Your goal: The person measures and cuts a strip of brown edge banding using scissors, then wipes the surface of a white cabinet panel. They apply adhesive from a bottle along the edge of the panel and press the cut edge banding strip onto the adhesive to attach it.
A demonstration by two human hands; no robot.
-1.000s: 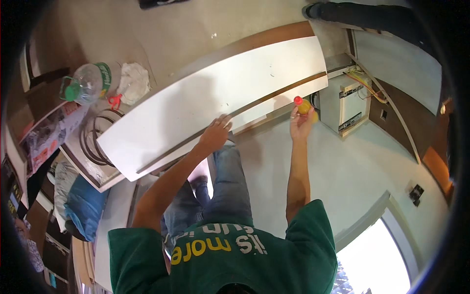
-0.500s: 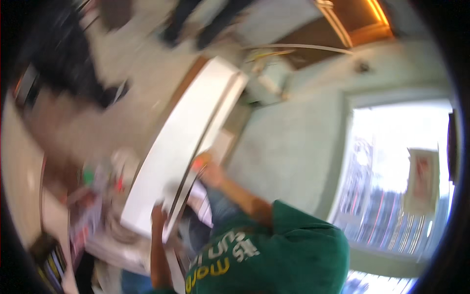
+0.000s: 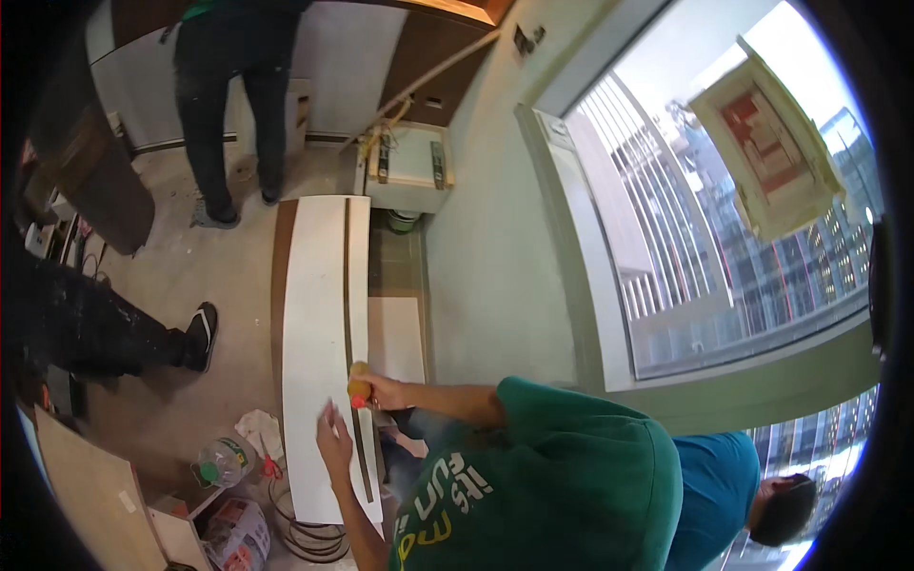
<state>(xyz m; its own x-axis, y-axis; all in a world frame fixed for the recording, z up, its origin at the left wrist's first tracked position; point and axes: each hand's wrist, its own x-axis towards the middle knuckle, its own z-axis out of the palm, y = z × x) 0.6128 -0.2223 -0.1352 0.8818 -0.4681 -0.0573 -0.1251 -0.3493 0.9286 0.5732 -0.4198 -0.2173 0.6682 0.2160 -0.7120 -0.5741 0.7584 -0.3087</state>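
A long white panel (image 3: 316, 333) with a brown left edge lies in front of me, a dark groove (image 3: 350, 285) running lengthwise along its right side. My right hand (image 3: 381, 391) is closed around a small yellow-brown bottle (image 3: 359, 376) with a red tip, held over the groove. The red tip points toward me. Whether it touches the panel I cannot tell. My left hand (image 3: 333, 440) hovers over the white face, just left of the groove, with its fingers stretched out and nothing in them.
Someone in dark trousers (image 3: 228, 105) stands beyond the panel; another person's leg (image 3: 124, 328) is at left. A person in a blue shirt (image 3: 714, 495) is at lower right. A plastic bottle (image 3: 224, 463), red-handled scissors (image 3: 271, 466) and coiled hose (image 3: 309, 538) lie lower left. A window (image 3: 724, 238) is right.
My view has turned, so the panel now runs nearly straight away from me instead of slanting right. The bottle stays in my right hand. The blue-shirted person has come into view.
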